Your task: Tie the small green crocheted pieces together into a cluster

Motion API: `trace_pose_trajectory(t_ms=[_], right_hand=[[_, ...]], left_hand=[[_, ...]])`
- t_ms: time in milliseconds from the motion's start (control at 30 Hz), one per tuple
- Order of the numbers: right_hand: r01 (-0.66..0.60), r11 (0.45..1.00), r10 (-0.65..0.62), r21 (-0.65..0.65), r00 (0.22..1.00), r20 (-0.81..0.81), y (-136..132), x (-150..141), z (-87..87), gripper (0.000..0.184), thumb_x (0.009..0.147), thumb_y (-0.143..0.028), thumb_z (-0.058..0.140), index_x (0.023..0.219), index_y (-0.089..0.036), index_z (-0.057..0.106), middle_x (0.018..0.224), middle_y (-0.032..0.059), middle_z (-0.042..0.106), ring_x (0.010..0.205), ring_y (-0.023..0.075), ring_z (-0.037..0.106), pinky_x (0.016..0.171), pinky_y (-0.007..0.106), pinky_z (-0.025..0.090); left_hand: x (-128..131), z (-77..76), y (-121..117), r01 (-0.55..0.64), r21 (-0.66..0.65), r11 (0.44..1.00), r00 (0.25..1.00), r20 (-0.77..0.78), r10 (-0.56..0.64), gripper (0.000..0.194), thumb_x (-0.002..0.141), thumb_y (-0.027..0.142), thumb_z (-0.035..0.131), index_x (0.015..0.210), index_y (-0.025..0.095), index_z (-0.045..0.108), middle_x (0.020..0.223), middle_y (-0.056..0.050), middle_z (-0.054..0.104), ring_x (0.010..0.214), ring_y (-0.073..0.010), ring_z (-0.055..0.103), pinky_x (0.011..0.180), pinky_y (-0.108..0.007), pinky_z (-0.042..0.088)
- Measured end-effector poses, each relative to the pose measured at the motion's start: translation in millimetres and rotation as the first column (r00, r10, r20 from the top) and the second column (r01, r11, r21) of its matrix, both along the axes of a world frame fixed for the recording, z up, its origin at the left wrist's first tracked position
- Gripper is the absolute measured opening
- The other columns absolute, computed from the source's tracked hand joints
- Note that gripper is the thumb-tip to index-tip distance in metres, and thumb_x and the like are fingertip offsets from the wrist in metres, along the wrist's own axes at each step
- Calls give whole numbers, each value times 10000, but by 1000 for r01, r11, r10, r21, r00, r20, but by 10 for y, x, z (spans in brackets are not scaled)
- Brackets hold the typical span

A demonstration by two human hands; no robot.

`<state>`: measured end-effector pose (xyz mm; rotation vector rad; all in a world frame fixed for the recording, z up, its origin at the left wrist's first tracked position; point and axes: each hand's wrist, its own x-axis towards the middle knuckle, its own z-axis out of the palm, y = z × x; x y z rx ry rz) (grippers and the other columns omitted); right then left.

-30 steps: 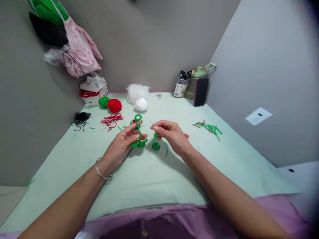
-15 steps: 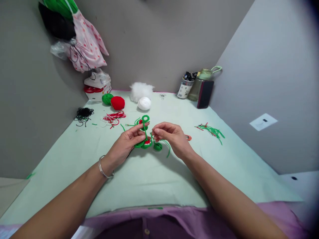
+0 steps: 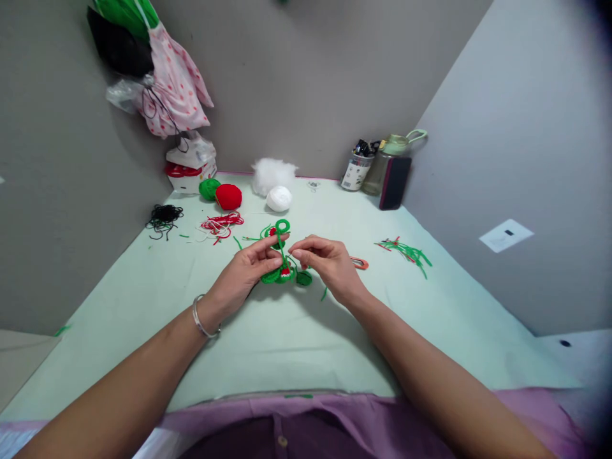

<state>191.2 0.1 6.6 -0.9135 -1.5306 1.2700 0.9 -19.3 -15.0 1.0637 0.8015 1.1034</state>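
My left hand (image 3: 248,271) is closed on a small crocheted piece (image 3: 285,273) in green, red and white, whose green cord ends in a ring (image 3: 282,226) above the fingers. Close on its right, my right hand (image 3: 325,261) pinches thumb and forefinger together at a thin green strand by the piece; whether a needle is there too is too small to tell. A round green crocheted bit (image 3: 303,278) hangs or lies just below the right fingers. Another red and green piece (image 3: 273,234) shows behind the left fingertips.
Yarn balls in green (image 3: 209,189), red (image 3: 228,197) and white (image 3: 278,199) stand at the back, beside white stuffing (image 3: 273,175). Loose black yarn (image 3: 164,218) lies left, green scraps (image 3: 406,250) right. An orange-handled tool (image 3: 359,262) sits behind my right hand. A phone (image 3: 396,183) leans on a bottle (image 3: 377,167).
Both hands stay nearly in place around the crocheted piece. The right fingers have come slightly closer to it, and more of the orange tool shows. The whole view has shifted a little.
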Motion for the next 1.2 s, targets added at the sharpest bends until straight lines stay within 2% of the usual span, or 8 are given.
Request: trace_pose_trajectory(t_ms=[333, 633, 933, 1200], right_hand=[[22, 998, -24, 54, 999, 30, -14, -4, -20, 163, 799, -355, 757, 781, -194, 763, 789, 18, 647, 645, 124, 533, 620, 293, 419], [64, 978, -83, 197, 992, 90, -26, -30, -43, 111, 817, -319, 744, 771, -221, 765, 786, 29, 639, 679, 145, 539, 627, 310, 402], [61, 984, -72, 168, 995, 62, -30, -10, -7, 113, 824, -306, 737, 773, -209, 763, 776, 23, 641, 668, 137, 529, 629, 311, 390], [70, 982, -85, 176, 994, 76, -23, -12, -20, 168, 820, -367, 747, 769, -207, 756, 790, 30, 650, 670, 138, 531, 627, 310, 403]], left_hand=[[11, 11, -5, -3, -12, 1000, 1000, 17, 4, 551, 807, 267, 779, 1340, 221, 646, 804, 17, 607, 732, -115, 567, 715, -263, 443], [-4, -6, -1, -3, 0, 1000, 1000, 13, 3, 540, 813, 255, 770, 1338, 221, 648, 803, 14, 619, 740, -122, 576, 738, -277, 447], [19, 14, -9, 2, -12, 1000, 1000, 11, -2, 548, 809, 261, 780, 1339, 219, 646, 795, 22, 611, 727, -107, 564, 718, -264, 432], [15, 15, -8, 9, -6, 1000, 1000, 6, -9, 541, 813, 255, 774, 1338, 221, 647, 786, 19, 606, 724, -115, 563, 707, -265, 425]])
